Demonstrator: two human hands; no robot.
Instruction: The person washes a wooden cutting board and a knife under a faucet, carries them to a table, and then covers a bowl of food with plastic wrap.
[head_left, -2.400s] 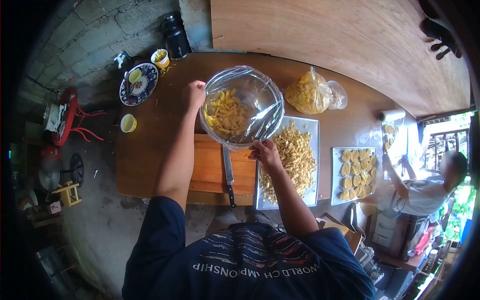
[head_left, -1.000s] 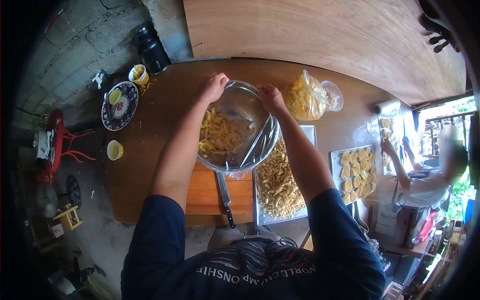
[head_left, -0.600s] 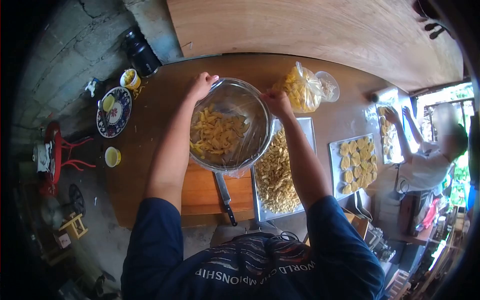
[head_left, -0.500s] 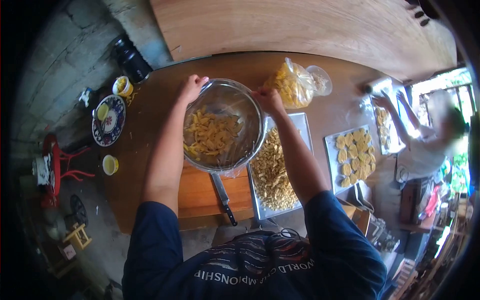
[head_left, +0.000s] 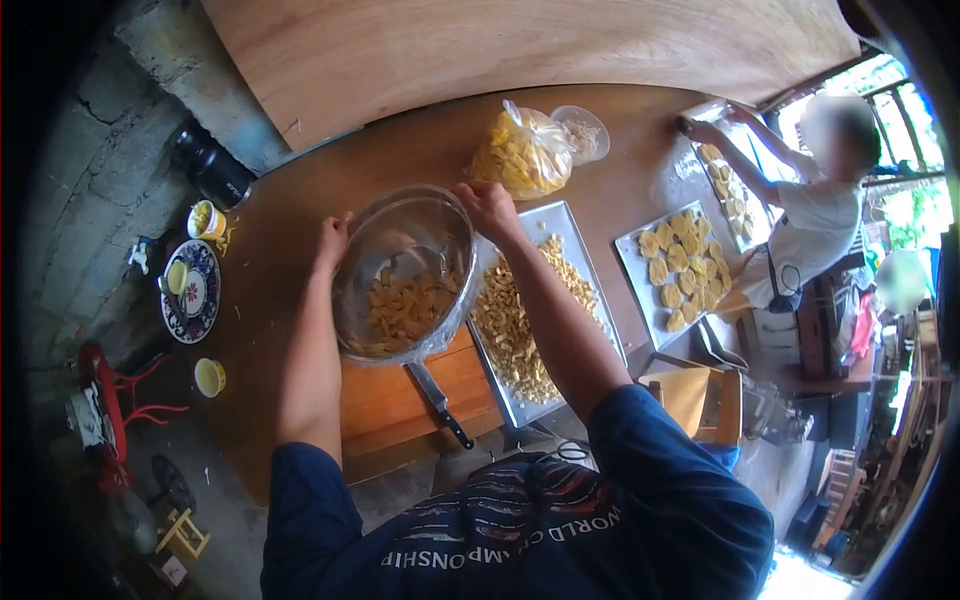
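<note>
My left hand [head_left: 334,242] grips the upper left rim of a large clear bowl [head_left: 405,222]. With closed fingers, my right hand [head_left: 490,208] holds the bowl's upper right rim. Yellow-brown pieces [head_left: 408,305] lie in the lower part of the bowl, and plastic film hangs at its lower edge. Below the bowl are an orange-brown wooden board [head_left: 385,400] and a knife [head_left: 440,404] with a black handle. A metal tray [head_left: 608,345] of small chopped pieces lies under my right forearm. Beyond my right hand stands a plastic bag [head_left: 520,155] of yellow pieces.
Right of the chopped pieces is a tray [head_left: 633,245] of flat round pieces. Another person [head_left: 815,215] reaches over a farther tray [head_left: 765,213]. On the left are a patterned plate [head_left: 208,310], a small cup [head_left: 210,377], a yellow tub [head_left: 207,221] and a black bottle [head_left: 212,165].
The view has shifted and turned. The bowl is now more tilted, with its pieces gathered toward the lower right. The other person's arms have moved over the far tray.
</note>
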